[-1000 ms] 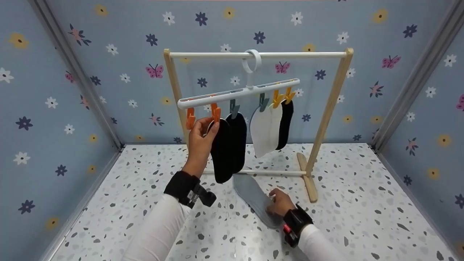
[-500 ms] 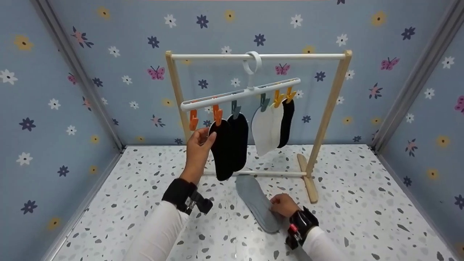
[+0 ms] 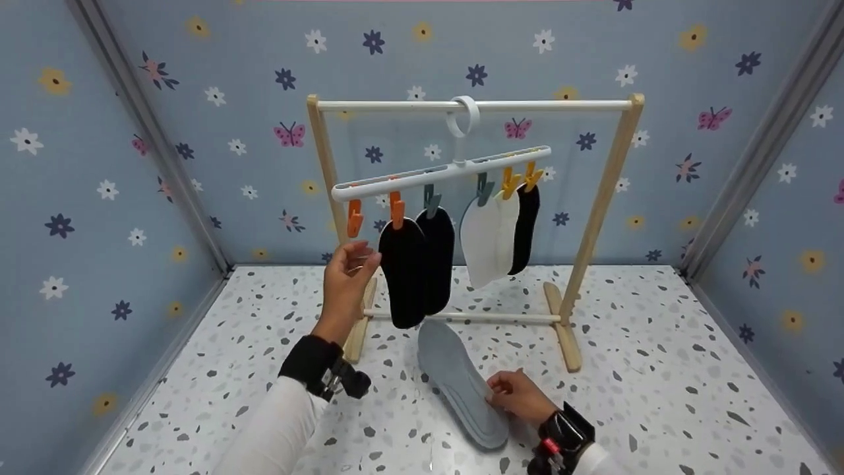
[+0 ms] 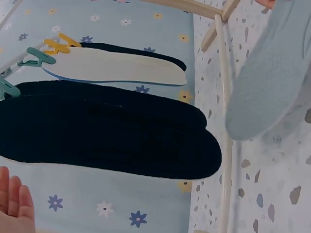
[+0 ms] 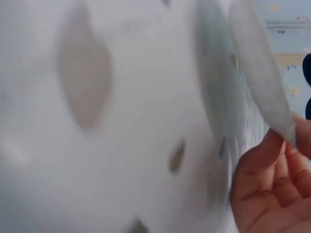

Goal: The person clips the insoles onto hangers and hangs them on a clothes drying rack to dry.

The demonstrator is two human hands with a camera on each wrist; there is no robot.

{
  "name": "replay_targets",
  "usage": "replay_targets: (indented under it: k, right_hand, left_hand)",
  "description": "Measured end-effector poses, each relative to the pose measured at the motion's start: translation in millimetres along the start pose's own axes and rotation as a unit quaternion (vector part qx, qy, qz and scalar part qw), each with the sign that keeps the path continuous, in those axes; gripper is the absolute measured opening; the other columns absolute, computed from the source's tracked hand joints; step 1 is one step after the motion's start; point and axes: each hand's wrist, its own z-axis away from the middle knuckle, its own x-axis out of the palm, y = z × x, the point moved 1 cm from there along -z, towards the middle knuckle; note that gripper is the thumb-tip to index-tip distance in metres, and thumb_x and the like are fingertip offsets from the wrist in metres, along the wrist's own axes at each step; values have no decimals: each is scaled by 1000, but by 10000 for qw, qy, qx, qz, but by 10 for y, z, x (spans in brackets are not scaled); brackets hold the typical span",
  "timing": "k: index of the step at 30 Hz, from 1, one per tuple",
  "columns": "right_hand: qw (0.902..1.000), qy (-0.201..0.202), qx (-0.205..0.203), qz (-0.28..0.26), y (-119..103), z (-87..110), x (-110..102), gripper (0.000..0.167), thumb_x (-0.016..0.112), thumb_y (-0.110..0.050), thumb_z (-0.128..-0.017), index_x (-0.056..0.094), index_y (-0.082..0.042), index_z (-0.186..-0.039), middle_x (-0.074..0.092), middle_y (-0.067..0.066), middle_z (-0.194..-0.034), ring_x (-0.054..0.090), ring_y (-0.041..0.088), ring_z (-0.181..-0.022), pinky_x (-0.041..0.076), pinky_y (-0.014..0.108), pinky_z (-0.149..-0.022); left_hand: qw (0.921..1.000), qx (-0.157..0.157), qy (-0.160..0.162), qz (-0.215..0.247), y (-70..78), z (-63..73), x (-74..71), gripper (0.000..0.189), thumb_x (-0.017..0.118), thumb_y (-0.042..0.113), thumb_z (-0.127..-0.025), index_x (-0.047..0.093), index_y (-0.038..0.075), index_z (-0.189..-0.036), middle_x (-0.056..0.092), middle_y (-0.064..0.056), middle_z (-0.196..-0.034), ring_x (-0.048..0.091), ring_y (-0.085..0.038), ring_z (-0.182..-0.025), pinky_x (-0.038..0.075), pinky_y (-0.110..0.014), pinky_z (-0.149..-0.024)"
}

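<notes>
My right hand pinches the edge of a grey insole between thumb and fingers, low over the speckled floor. The right wrist view shows that insole edge-on. Beside the hanging black insole, my left hand has loosely bent fingers and holds nothing; its thumb tip is right at the insole's left edge. An orange clothespin grips the top of this insole. Just behind hangs a second black insole from a green clothespin. Another orange clothespin, at the far left, hangs with nothing in it.
A white hanger hangs tilted from the rack's top bar. On its right side, green and yellow clothespins hold white insoles and a black one. Wooden rack legs stand on the floor.
My left hand has let go of the orange clothespin at the black insole and moved down and left. My right hand has brought the grey insole slightly nearer me.
</notes>
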Motion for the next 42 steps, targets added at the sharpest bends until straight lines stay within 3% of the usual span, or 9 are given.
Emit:
replay_targets:
  k: [7,13,23,30,37,42]
  right_hand:
    - [9979,-63,-422,-481,-62,70,231,17,63,0,-85,58,10,-98,62,8,-90,55,12,-77,44,20,-63]
    - [9967,-126,-429,-675,-113,136,377,17,63,0,-85,58,11,-97,62,9,-91,55,13,-80,44,21,-66]
    - [9960,-320,-392,-738,-90,210,436,16,62,3,-84,58,13,-97,62,11,-90,55,13,-77,45,21,-65]
    - [9953,-466,-528,-662,-182,243,492,16,62,0,-84,60,9,-97,61,8,-90,55,11,-74,45,21,-64]
    - [9934,-537,-488,-883,-377,190,508,18,61,-5,-89,57,8,-100,59,4,-89,54,9,-70,45,21,-57]
    - [9947,-355,-340,-900,-482,123,514,17,61,-7,-90,58,5,-101,62,5,-91,56,12,-73,47,26,-61]
  left_hand:
    - [9988,385,47,308,79,10,-99,44,66,18,-89,46,7,-127,52,-6,-120,50,-18,-106,41,-29,-95]
    - [9983,474,15,325,192,-17,-134,51,66,22,-90,43,10,-133,49,-5,-125,49,-18,-109,41,-27,-96]
    - [9963,842,-34,171,499,-159,-111,49,62,23,-92,44,4,-134,51,-9,-123,48,-17,-112,38,-30,-101]
    - [9978,663,-15,-25,689,-182,-76,41,62,23,-92,52,2,-125,57,-9,-114,53,-16,-104,45,-28,-91]
    - [9974,467,-18,-544,920,-21,-49,40,60,18,-93,51,-3,-125,57,-14,-114,53,-17,-103,45,-27,-92]
    - [9964,642,-71,-544,763,-127,-47,41,62,23,-92,52,0,-125,57,-12,-114,53,-17,-104,45,-28,-93]
